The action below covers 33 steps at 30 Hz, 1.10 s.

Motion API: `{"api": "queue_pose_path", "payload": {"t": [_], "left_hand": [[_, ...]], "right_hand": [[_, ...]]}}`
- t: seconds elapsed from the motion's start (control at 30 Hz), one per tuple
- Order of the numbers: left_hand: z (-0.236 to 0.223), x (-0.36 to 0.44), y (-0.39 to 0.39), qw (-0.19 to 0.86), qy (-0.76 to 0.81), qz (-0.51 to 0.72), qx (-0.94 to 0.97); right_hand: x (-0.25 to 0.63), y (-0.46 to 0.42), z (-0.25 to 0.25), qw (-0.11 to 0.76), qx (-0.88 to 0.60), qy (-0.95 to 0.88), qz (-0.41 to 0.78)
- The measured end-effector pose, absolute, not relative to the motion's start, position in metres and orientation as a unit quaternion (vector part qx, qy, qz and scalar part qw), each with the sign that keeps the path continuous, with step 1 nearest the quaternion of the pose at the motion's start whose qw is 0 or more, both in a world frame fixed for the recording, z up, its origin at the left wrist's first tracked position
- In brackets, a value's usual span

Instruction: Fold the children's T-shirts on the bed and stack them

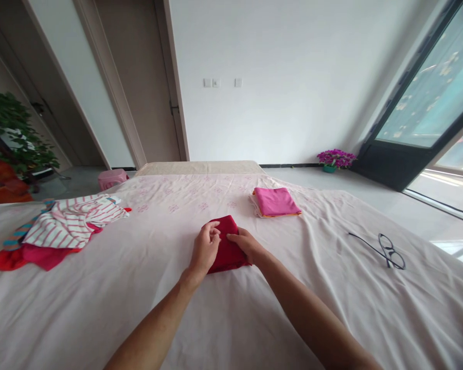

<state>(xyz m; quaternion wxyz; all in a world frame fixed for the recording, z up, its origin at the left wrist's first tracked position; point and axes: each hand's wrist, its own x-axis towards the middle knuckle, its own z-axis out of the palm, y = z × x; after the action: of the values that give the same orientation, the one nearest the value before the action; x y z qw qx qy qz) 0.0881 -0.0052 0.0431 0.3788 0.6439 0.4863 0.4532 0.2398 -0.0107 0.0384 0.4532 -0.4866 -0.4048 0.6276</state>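
Note:
A small folded dark red cloth (pixel 228 241) lies on the pale sheet of the bed (pixel 216 318) in front of me. My left hand (pixel 205 250) rests on its left edge with the fingers curled, pinching the fabric. My right hand (pixel 247 243) lies on the cloth's right side, fingers bent and pressing on the fabric. Behind the red cloth, a little to the right, sits a folded pink cloth (pixel 274 201) on a small stack.
A heap of unfolded clothes (pixel 61 226), striped white and red with pink and red pieces under it, lies at the left. A pair of glasses (pixel 388 252) lies on the sheet at the right. A pink stool (pixel 111 178), a plant and doors stand beyond.

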Motion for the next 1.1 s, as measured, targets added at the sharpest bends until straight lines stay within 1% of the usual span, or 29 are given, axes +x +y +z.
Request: {"api": "queue_pose_path", "payload": {"t": [0.1,0.2,0.33,0.47,0.57,0.63,0.7,0.77,0.9,1.1], "left_hand": [[0.029,0.084,0.003,0.230,0.489,0.456,0.708],[0.011,0.091,0.006,0.148,0.488,0.380,0.772],[-0.005,0.106,0.003,0.074,0.500,0.292,0.812],[-0.009,0.117,-0.002,0.028,0.507,0.265,0.819],[-0.009,0.124,-0.005,0.013,0.515,0.246,0.821],[-0.009,0.128,-0.006,0.013,0.526,0.231,0.818],[-0.008,0.129,-0.005,0.020,0.531,0.217,0.819],[-0.008,0.125,-0.003,0.027,0.522,0.207,0.827],[-0.008,0.108,0.003,0.021,0.504,0.207,0.838],[-0.012,0.097,-0.004,-0.017,0.526,0.223,0.820]], "right_hand": [[0.244,-0.012,0.036,0.465,-0.524,-0.436,0.564],[0.253,-0.012,0.035,0.447,-0.580,-0.487,0.476],[0.270,-0.011,0.032,0.384,-0.653,-0.555,0.344],[0.276,-0.015,0.034,0.280,-0.732,-0.599,0.167],[0.267,-0.020,0.038,0.247,-0.723,-0.644,0.049],[0.257,-0.021,0.039,0.245,-0.679,-0.692,0.023],[0.249,-0.021,0.035,0.235,-0.639,-0.732,0.027],[0.246,-0.021,0.028,0.206,-0.617,-0.759,0.030],[0.252,-0.019,0.010,0.143,-0.627,-0.766,0.028],[0.258,-0.018,-0.003,0.140,-0.652,-0.745,0.010]]}}
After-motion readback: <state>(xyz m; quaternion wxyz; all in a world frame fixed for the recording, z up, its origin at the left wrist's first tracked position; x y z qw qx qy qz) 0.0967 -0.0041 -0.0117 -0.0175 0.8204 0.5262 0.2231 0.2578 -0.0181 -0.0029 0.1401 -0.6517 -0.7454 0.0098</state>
